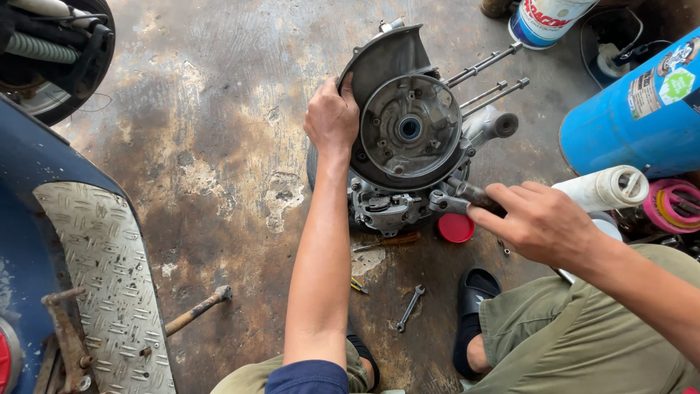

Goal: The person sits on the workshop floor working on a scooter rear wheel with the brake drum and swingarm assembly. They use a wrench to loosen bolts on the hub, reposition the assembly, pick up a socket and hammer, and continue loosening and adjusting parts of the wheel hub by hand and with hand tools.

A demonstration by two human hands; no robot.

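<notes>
The left hand (332, 117), arm stretched straight forward, has its grip closed over the left rim of the engine casing (408, 131), which stands tilted on the stained floor (219, 146). The right hand (539, 222) (wrist bent inward) grips a wrench (456, 198), its head set against the casing's lower right edge.

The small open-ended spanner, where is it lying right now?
The spanner lies on the stained floor in the head view, lower centre, below the engine casing, left of the black sandal.
</notes>
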